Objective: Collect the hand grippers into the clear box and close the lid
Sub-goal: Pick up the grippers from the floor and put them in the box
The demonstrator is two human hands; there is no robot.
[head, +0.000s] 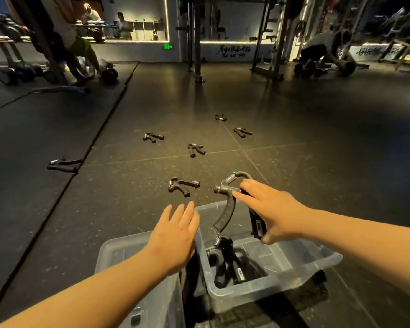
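Above the clear box (246, 297), my right hand (277, 211) grips a hand gripper (225, 209), poised to drop it onto those inside, perhaps two; my left hand (175, 235), fingers straight and empty, hovers by its left wall.

It's a dim gym. The black rubber floor (317, 119) runs in big tiles with pale seams, and a separate dark mat (33, 129) lies along its left edge. On the far wall a mirror (137, 10) is edged by a glowing light strip (223, 42). Below it, the white wall carries a green sign (168, 46) and black lettering (234, 52). A steel post (197, 43) stands mid-room on a base plate. A dumbbell rack (3, 39) sits far left, and a person (322, 47) crouches far right.
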